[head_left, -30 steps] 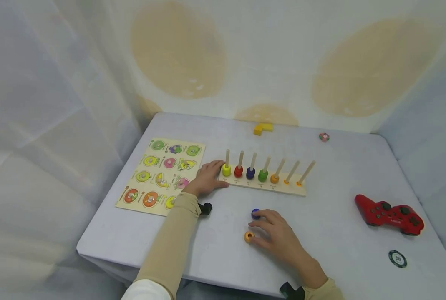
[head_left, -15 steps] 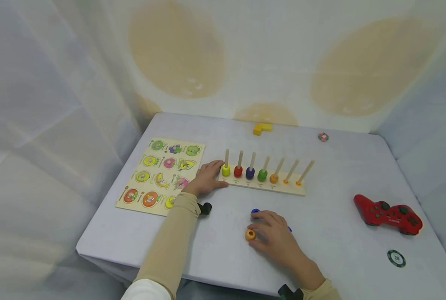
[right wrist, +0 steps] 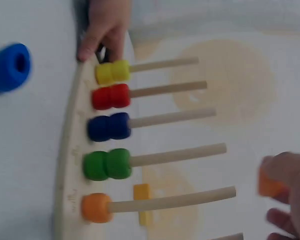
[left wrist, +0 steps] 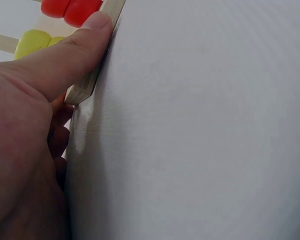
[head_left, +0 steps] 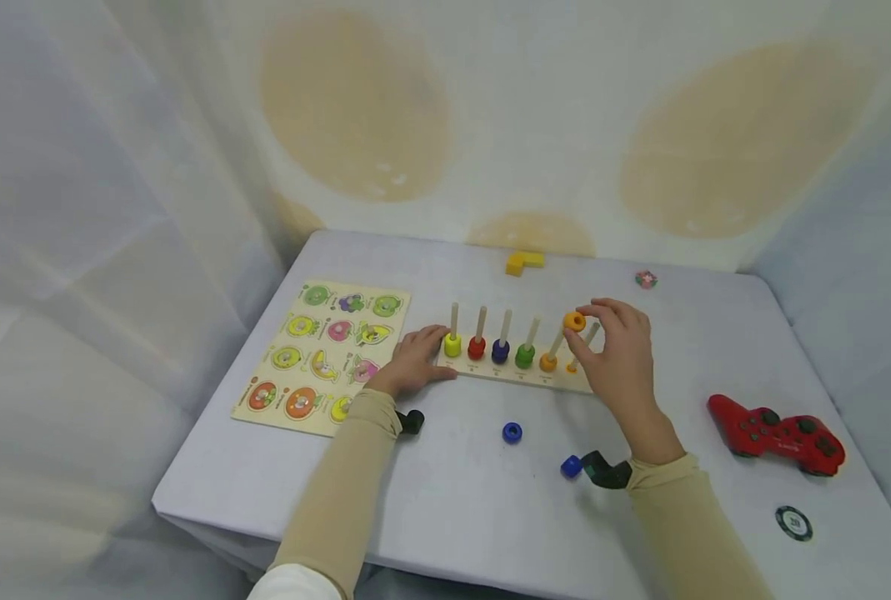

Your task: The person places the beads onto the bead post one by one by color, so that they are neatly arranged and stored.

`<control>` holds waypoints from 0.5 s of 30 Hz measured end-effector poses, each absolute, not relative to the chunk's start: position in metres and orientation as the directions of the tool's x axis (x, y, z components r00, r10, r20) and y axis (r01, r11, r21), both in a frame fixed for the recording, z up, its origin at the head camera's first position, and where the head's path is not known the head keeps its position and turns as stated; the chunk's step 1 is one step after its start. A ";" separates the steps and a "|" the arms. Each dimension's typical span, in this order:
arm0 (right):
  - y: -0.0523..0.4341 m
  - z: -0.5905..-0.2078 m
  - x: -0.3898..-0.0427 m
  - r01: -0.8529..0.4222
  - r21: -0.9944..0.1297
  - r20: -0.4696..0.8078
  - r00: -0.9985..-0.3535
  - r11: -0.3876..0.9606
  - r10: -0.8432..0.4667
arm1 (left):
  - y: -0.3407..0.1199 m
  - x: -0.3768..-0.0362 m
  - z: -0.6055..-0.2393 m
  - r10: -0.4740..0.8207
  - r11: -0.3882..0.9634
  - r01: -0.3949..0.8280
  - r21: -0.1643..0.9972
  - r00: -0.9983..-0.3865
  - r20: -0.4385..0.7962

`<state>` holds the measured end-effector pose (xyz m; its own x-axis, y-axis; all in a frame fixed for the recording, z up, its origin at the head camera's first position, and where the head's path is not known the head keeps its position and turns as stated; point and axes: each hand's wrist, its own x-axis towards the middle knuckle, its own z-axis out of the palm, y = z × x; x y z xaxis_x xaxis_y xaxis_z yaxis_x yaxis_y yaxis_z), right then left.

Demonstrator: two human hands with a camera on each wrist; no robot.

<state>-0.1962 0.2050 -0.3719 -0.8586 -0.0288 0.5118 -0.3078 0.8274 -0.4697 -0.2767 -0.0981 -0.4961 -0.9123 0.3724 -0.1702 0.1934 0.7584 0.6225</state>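
Observation:
Between thumb and fingers my right hand point(head_left: 625, 358) pinches an orange bead point(head_left: 574, 322), raised close to the tops of the right-hand pegs. The wooden peg board point(head_left: 490, 364) carries yellow, red, blue and green beads in pairs, plus a single orange bead point(right wrist: 96, 208) on the fifth peg. My right hand hides the board's right end. At the left end, my left hand point(head_left: 412, 360) holds the board, its thumb on the front edge point(left wrist: 92, 37) and its other fingers round the end. Two blue beads point(head_left: 512, 432) lie on the table in front of the board.
A fruit puzzle board point(head_left: 317, 350) lies left of the peg board. Yellow blocks point(head_left: 523, 262) and a small pink-and-green piece point(head_left: 646, 279) are at the back. On the right are a red game controller point(head_left: 778, 433) and a round chip marked 20 point(head_left: 793, 523).
My right hand has taken the orange bead off the table and carried it up and forward to the pegs, uncovering both blue beads. My left hand stays on the board.

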 end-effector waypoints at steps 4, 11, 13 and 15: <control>0.205 -0.366 -0.208 -0.178 -0.435 0.357 -0.934 0.883 -0.013 | -0.097 -0.274 -0.499 0.387 0.753 0.201 0.627 -0.906 -0.175; 0.204 -0.372 -0.212 -0.170 -0.412 0.370 -0.929 0.895 -0.006 | -0.097 -0.277 -0.498 0.381 0.756 0.210 0.620 -0.911 -0.156; 0.203 -0.372 -0.212 -0.202 -0.434 0.408 -0.913 0.878 -0.009 | -0.098 -0.278 -0.496 0.375 0.760 0.199 0.619 -0.912 -0.168; 0.203 -0.371 -0.210 -0.223 -0.459 0.433 -0.902 0.860 -0.003 | -0.099 -0.278 -0.496 0.372 0.765 0.191 0.615 -0.911 -0.180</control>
